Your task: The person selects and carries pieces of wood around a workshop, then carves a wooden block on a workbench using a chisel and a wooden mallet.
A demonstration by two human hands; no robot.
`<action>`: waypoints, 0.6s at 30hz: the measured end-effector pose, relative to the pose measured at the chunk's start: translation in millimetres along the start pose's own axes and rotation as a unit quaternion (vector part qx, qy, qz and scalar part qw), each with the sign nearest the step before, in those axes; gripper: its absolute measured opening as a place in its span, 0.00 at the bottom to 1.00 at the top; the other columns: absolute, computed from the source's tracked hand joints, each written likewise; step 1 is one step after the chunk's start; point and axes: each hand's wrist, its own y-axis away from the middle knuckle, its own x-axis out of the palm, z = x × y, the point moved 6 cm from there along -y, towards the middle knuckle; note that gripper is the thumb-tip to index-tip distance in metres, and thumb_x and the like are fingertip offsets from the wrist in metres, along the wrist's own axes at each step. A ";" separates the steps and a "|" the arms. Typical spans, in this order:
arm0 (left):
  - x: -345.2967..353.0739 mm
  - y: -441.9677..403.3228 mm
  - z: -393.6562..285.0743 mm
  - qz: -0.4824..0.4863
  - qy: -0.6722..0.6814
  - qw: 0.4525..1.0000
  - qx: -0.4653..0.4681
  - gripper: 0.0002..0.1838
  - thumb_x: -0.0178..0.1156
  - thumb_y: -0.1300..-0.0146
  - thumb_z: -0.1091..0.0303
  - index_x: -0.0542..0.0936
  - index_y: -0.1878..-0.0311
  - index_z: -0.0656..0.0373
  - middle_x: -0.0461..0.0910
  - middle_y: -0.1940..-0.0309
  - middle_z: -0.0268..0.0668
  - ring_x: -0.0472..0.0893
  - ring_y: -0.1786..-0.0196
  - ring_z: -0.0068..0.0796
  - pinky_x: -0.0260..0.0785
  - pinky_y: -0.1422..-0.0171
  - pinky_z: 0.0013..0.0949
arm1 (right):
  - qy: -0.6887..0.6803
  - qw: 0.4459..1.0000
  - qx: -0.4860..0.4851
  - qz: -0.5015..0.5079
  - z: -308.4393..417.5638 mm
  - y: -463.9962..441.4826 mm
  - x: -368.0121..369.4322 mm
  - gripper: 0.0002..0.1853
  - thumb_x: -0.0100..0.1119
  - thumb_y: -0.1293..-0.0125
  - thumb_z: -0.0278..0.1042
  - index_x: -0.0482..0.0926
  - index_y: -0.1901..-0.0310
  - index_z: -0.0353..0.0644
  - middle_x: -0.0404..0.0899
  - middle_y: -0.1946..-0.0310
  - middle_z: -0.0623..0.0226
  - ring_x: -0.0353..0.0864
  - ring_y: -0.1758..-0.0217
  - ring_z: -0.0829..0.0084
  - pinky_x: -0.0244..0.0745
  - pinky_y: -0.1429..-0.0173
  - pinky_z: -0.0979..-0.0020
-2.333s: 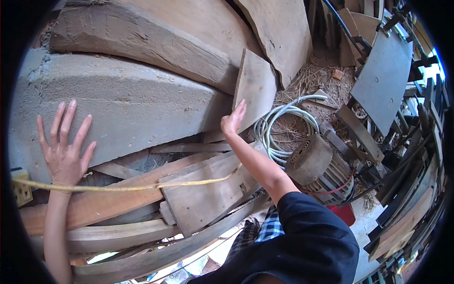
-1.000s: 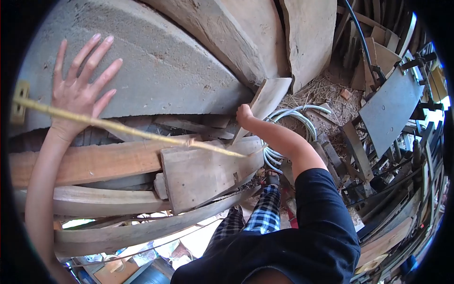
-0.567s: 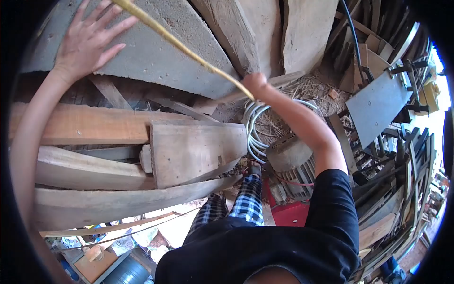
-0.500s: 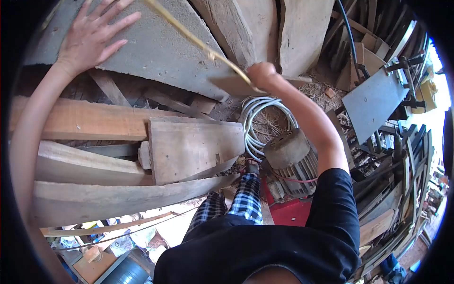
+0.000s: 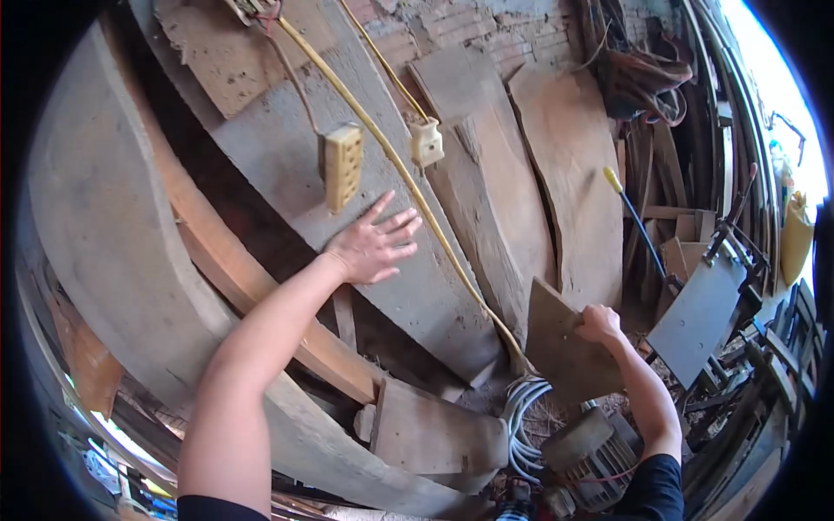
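My left hand (image 5: 375, 245) rests with its fingers spread on a grey, rough slab (image 5: 304, 200) that leans at a slant. A yellow cable (image 5: 382, 139) runs just past its fingertips, and a cream power strip (image 5: 343, 169) hangs above the wrist. At the right, my right hand (image 5: 599, 325) is closed round the upper right edge of a flat brown board (image 5: 565, 352). That board is tilted, in front of the tall leaning planks and above the coiled grey hose (image 5: 524, 425).
A motor (image 5: 595, 456) stands below the held board. Long curved planks (image 5: 130, 226) lie at the left, with a short board (image 5: 439, 434) near the hose. Right are a metal plate (image 5: 699, 321) and stacked strips. A socket (image 5: 426, 143) hangs at the top.
The view has swung up toward the brick wall. The held board has been lifted and turned, its broad face now showing. My left hand is still spread on the grey slab.
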 end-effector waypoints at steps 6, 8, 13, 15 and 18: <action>0.9 2.9 -1.5 0.013 -0.033 0.999 -0.001 0.26 0.55 0.39 0.38 0.77 0.41 0.36 0.62 0.29 0.29 0.54 0.23 0.32 0.29 0.19 0.63 | -0.074 0.985 0.056 -0.147 -11.3 41.6 -87.3 0.20 0.67 0.52 0.47 0.86 0.66 0.37 0.84 0.65 0.47 0.86 0.58 0.51 0.81 0.52 0.56; 0.6 3.6 -2.2 0.014 -0.032 0.999 -0.001 0.26 0.54 0.38 0.38 0.77 0.41 0.36 0.62 0.29 0.29 0.54 0.23 0.32 0.29 0.19 0.63 | -0.085 0.975 0.063 -0.197 -17.0 57.5 -117.9 0.20 0.68 0.51 0.46 0.85 0.67 0.34 0.84 0.65 0.46 0.85 0.59 0.49 0.80 0.53 0.55; 4.5 3.9 -0.1 0.004 -0.020 1.000 0.000 0.26 0.53 0.38 0.38 0.77 0.40 0.36 0.63 0.29 0.30 0.55 0.23 0.31 0.29 0.19 0.63 | -0.138 0.962 0.033 -0.233 -19.9 127.2 -196.4 0.21 0.69 0.49 0.46 0.83 0.66 0.32 0.82 0.66 0.44 0.83 0.59 0.48 0.77 0.53 0.54; 8.5 4.6 -1.0 -0.015 0.010 1.000 0.000 0.25 0.54 0.38 0.40 0.78 0.42 0.38 0.64 0.30 0.32 0.56 0.23 0.32 0.30 0.19 0.61 | -0.163 0.951 0.009 -0.264 -17.8 172.5 -228.1 0.20 0.69 0.47 0.45 0.84 0.62 0.33 0.83 0.67 0.47 0.84 0.61 0.50 0.76 0.54 0.55; 3.5 6.5 -1.4 -0.021 0.029 0.999 0.001 0.25 0.57 0.40 0.43 0.79 0.42 0.42 0.64 0.29 0.33 0.57 0.24 0.31 0.30 0.20 0.61 | -0.239 0.918 -0.034 -0.314 -47.6 222.2 -259.4 0.19 0.67 0.42 0.41 0.84 0.57 0.33 0.85 0.63 0.53 0.85 0.63 0.65 0.77 0.58 0.65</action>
